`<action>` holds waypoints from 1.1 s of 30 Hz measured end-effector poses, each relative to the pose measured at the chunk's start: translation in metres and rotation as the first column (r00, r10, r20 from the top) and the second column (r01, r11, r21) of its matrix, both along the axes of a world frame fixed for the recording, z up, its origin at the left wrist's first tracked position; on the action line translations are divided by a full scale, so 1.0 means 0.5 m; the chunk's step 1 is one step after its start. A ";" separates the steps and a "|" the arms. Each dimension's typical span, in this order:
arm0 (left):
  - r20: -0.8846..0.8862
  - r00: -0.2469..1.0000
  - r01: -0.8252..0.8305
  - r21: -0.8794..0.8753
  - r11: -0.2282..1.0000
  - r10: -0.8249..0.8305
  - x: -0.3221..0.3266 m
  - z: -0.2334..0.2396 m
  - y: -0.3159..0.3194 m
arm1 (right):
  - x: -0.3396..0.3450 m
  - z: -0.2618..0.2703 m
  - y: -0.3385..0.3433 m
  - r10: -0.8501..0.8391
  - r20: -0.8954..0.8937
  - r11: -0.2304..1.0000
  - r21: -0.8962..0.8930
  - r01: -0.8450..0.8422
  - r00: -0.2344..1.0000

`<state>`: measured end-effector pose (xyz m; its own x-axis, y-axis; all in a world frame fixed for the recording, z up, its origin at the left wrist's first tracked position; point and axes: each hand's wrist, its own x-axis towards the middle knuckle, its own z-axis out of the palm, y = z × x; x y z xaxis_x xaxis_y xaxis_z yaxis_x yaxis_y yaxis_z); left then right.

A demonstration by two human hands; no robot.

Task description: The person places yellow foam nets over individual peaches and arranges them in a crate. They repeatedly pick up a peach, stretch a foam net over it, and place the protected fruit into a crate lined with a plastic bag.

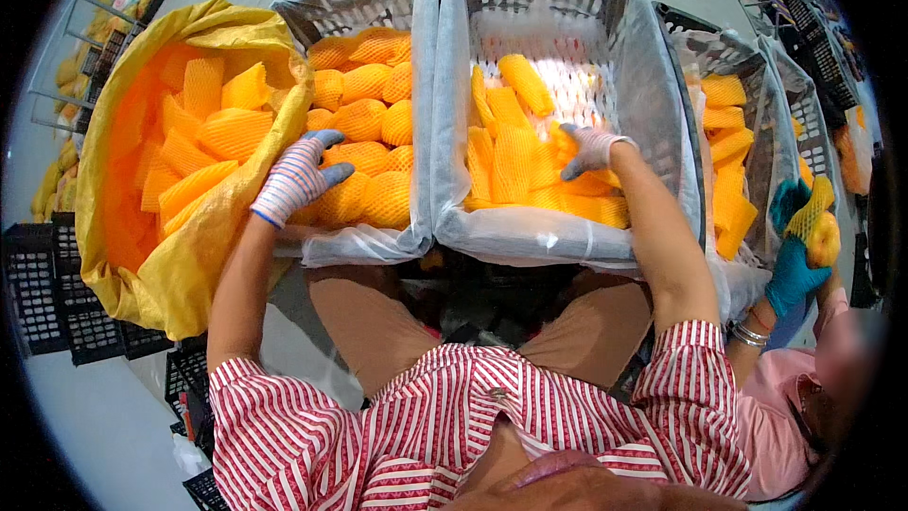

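My left hand [294, 177], in a striped knit glove with grey fingertips, hovers with thumb and fingers apart at the left side of a lined crate [424, 85]. Rows of round items in yellow foam netting [358, 121] fill that crate. Close by, a yellow woven sack [206, 277] holds many loose foam net sleeves [202, 74]. My right hand [592, 149], in a similar glove, reaches into a second lined crate [454, 106]. Its fingertips are at a bunched foam net [564, 145], but whether they grip it is unclear. Flat foam sleeves [514, 163] lie beneath.
At right, a co-worker's teal-gloved hand [791, 273] holds a yellow-orange fruit [824, 238] partly in foam netting. Another lined crate [773, 106] with foam sleeves [731, 149] stands beside mine. Black crates [92, 298] are stacked at the left.
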<state>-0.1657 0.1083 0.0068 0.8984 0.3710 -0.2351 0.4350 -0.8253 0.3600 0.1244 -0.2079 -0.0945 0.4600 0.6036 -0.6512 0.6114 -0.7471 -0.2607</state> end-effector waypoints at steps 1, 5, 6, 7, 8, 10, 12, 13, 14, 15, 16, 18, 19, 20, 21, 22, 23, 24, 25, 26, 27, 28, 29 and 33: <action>0.096 0.995 0.013 -0.090 0.996 -0.004 0.017 0.008 -0.033 | -0.003 -0.017 -0.004 0.020 -0.025 0.996 0.088 -0.018 0.999; 0.412 0.909 0.165 -0.224 0.960 -0.060 0.090 0.046 -0.166 | -0.065 -0.019 0.026 0.213 0.095 0.930 0.287 -0.231 0.972; 0.491 0.864 0.206 -0.133 0.970 -0.116 0.116 0.031 -0.183 | -0.097 -0.003 0.046 0.278 0.176 0.903 0.288 -0.319 0.944; 0.558 0.811 0.234 -0.035 0.972 -0.175 0.144 0.021 -0.198 | -0.113 0.000 0.065 0.344 0.167 0.874 0.304 -0.380 0.924; 0.589 0.775 0.258 0.036 0.965 -0.229 0.177 0.015 -0.223 | -0.136 0.001 0.083 0.425 0.198 0.845 0.263 -0.466 0.883; 0.590 0.727 0.295 0.196 0.935 -0.353 0.231 0.017 -0.258 | -0.162 -0.038 0.091 0.535 0.410 0.725 0.227 -0.651 0.739; 0.418 0.783 0.364 0.292 0.885 -0.460 0.279 -0.010 -0.287 | -0.156 -0.121 0.085 0.454 0.444 0.724 0.322 -0.610 0.772; 0.290 0.819 0.408 0.312 0.858 -0.495 0.293 -0.029 -0.289 | -0.157 -0.136 0.091 0.353 0.293 0.776 0.439 -0.453 0.888; 0.158 0.846 0.444 0.320 0.837 -0.509 0.295 -0.047 -0.286 | -0.155 -0.149 0.097 0.243 0.140 0.799 0.532 -0.280 0.960; 0.018 0.860 0.480 0.310 0.821 -0.510 0.286 -0.055 -0.289 | -0.160 -0.136 0.104 0.240 0.096 0.818 0.515 -0.255 0.966; -0.017 0.866 0.480 0.310 0.821 -0.500 0.286 -0.060 -0.288 | -0.161 -0.120 0.112 0.232 0.057 0.834 0.501 -0.229 0.971; -0.086 0.874 0.479 0.311 0.821 -0.478 0.287 -0.063 -0.285 | -0.134 -0.136 0.125 0.343 0.163 0.849 0.368 -0.380 0.925; -0.056 0.876 0.471 0.309 0.826 -0.478 0.277 -0.068 -0.274 | -0.148 -0.052 0.150 0.134 0.084 0.722 0.674 -0.156 0.987; -0.020 0.865 0.483 0.302 0.821 -0.502 0.274 -0.072 -0.276 | -0.095 -0.036 0.133 0.009 0.078 0.818 0.573 -0.052 0.997; 0.013 0.855 0.492 0.298 0.818 -0.519 0.271 -0.074 -0.278 | -0.044 -0.020 0.121 -0.104 0.086 0.887 0.458 0.054 0.991; -0.064 0.820 0.558 0.308 0.771 -0.569 0.273 -0.062 -0.282 | 0.019 -0.021 0.111 -0.082 0.311 0.945 0.327 -0.026 0.947; -0.012 0.831 0.534 0.297 0.791 -0.556 0.267 -0.072 -0.277 | 0.050 0.052 0.128 -0.130 0.399 0.982 0.181 0.062 0.907; 0.049 0.820 0.535 0.289 0.794 -0.570 0.268 -0.074 -0.287 | 0.110 -0.005 0.089 -0.033 0.605 0.978 0.183 -0.098 0.795; 0.102 0.825 0.511 0.282 0.812 -0.555 0.268 -0.076 -0.288 | 0.119 0.003 0.102 0.044 0.790 0.956 0.144 -0.255 0.611; 0.076 0.836 0.507 0.274 0.817 -0.544 0.271 -0.077 -0.291 | 0.132 0.022 0.095 0.059 0.747 0.969 0.116 -0.218 0.662; 0.079 0.841 0.499 0.269 0.824 -0.536 0.272 -0.080 -0.284 | 0.096 0.068 0.129 0.080 0.701 0.977 0.085 -0.195 0.708; 0.084 0.842 0.497 0.263 0.827 -0.533 0.272 -0.082 -0.281 | 0.050 0.072 0.148 0.192 0.625 0.945 0.089 -0.314 0.756; 0.089 0.840 0.500 0.258 0.827 -0.536 0.275 -0.085 -0.279 | 0.002 0.069 0.158 0.301 0.542 0.901 0.108 -0.420 0.785; -0.035 0.863 0.497 0.233 0.836 -0.504 0.285 -0.063 -0.286 | -0.192 -0.016 0.142 0.289 0.188 0.687 0.642 -0.340 0.939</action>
